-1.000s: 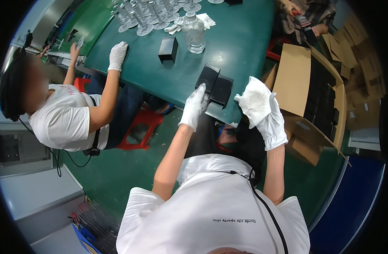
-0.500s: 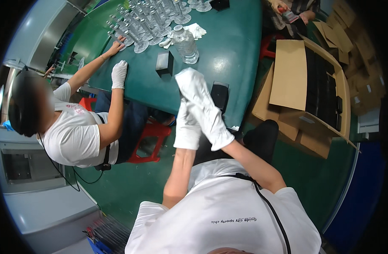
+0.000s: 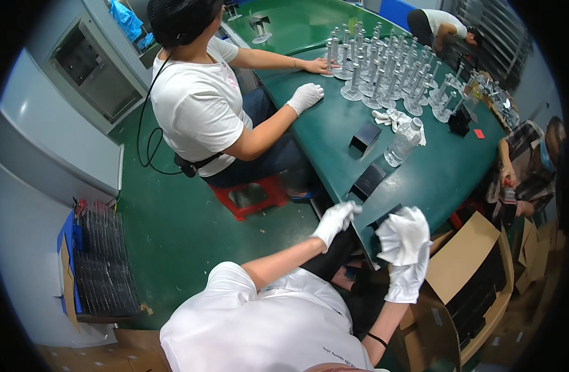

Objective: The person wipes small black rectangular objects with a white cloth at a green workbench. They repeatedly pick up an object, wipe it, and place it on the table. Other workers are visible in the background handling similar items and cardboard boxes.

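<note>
While I watched from the head camera, the right hand (image 3: 407,273), in a white fabric glove, gripped a crumpled white cloth (image 3: 401,234) bunched up just above its fingers. The left hand (image 3: 335,221), gloved the same way, hovered with its fingers loosely curled at the near edge of the green table (image 3: 445,180); I could not tell whether it pinched anything. Just beyond the left hand lay a flat black rectangular box (image 3: 367,181), matte and sharp-cornered, and farther out a second, smaller black box (image 3: 364,136). Beyond the right hand stood one clear plastic bottle (image 3: 402,142), with a pair of limp white gloves (image 3: 393,118) past it. Farther still, a dense cluster of clear stands (image 3: 383,74) with round bases covered the tabletop, too many for me to count. Right of the right hand sat an open brown cardboard carton (image 3: 470,266) holding dark flat items. To the left, a seated person rested a gloved hand (image 3: 306,96) on the table.
</note>
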Tool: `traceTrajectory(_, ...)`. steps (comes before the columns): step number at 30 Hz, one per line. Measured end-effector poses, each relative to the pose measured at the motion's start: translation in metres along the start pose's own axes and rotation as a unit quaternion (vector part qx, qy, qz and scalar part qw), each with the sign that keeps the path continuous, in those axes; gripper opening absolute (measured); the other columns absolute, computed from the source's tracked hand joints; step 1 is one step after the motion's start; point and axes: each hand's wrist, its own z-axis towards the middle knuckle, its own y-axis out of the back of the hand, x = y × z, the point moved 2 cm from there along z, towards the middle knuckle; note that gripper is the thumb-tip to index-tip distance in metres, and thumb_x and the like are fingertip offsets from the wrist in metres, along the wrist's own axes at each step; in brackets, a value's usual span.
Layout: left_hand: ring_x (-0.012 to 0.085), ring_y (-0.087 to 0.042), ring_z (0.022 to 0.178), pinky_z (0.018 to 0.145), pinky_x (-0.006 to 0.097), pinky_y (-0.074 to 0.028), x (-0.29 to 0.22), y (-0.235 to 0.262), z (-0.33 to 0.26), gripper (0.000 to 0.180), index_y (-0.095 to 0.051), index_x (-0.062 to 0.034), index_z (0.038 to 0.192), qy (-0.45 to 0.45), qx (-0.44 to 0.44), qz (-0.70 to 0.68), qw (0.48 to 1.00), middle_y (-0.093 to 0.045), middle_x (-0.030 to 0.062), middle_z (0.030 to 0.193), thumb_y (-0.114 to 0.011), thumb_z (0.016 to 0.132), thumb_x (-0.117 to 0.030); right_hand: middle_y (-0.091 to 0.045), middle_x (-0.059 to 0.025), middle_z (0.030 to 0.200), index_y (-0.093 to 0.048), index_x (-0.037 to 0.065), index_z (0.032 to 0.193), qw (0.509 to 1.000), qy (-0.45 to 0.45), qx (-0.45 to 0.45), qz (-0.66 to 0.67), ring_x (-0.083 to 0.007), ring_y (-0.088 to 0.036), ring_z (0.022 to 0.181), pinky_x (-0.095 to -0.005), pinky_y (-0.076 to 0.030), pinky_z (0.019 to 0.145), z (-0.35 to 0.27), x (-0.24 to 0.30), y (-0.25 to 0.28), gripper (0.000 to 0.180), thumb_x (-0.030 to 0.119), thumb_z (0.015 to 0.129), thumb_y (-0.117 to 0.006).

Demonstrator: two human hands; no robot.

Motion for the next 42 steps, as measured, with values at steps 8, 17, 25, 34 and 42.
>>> traceTrajectory(8,0.0183,-0.053,0.066,0.06,0.031,-0.044,0.02,-0.07,-0.027,0.03,-0.069,-0.0091,0.107,-0.08,0.107,0.265,0.955,-0.057,0.0064,0.08,-0.057,0.101,-0.036,-0.057,-0.0136,0.14,-0.044,0.001,0.149,0.924,0.178,-0.113,-0.318,-0.0174,-0.065,0.093,-0.0255,-0.053,0.07,0.024,0.034,0.03,0.072,0.051,0.098,-0.053)
traceTrajectory(17,0.0281,-0.067,0.071,0.06,0.041,-0.055,0.044,-0.094,-0.024,0.019,-0.068,-0.0079,0.099,-0.17,0.163,0.399,0.886,-0.062,0.0107,0.078,-0.066,0.084,-0.02,-0.064,-0.0141,0.131,-0.069,0.004,0.12,0.478,0.196,0.054,-0.855,-0.0308,-0.046,0.137,-0.0447,-0.026,0.121,0.057,-0.003,0.056,0.034,0.017,0.091,-0.057)
traceTrajectory(25,0.031,-0.067,0.085,0.073,0.045,-0.054,0.069,-0.076,-0.013,0.026,-0.068,-0.0058,0.104,-0.404,0.115,0.523,0.741,-0.069,0.0152,0.094,-0.059,0.091,-0.026,-0.068,-0.0133,0.12,-0.07,0.006,0.11,0.551,0.179,0.131,-0.805,-0.0303,-0.057,0.123,-0.0464,-0.036,0.113,-0.003,-0.056,0.016,0.033,0.027,0.087,-0.059)
traceTrajectory(34,0.0079,-0.052,0.058,0.054,0.025,-0.04,0.021,-0.057,0.015,0.026,-0.065,-0.0095,0.092,0.077,0.013,0.019,0.997,-0.062,0.001,0.073,-0.061,0.099,-0.034,-0.069,-0.0134,0.112,-0.064,-0.003,0.12,0.865,-0.059,-0.071,-0.492,-0.0233,-0.067,0.099,-0.034,-0.054,0.086,-0.057,0.007,0.058,0.035,0.022,0.096,-0.055)
traceTrajectory(42,0.0073,-0.051,0.062,0.058,0.025,-0.044,0.002,-0.016,-0.028,0.035,-0.065,-0.0043,0.126,-0.238,-0.097,0.321,0.911,-0.059,-0.0014,0.077,-0.067,0.096,-0.022,-0.064,-0.0143,0.121,-0.055,-0.002,0.131,0.912,-0.004,-0.339,-0.233,-0.0231,-0.064,0.109,-0.0357,-0.052,0.094,-0.069,0.036,0.111,0.063,0.053,0.099,-0.056)
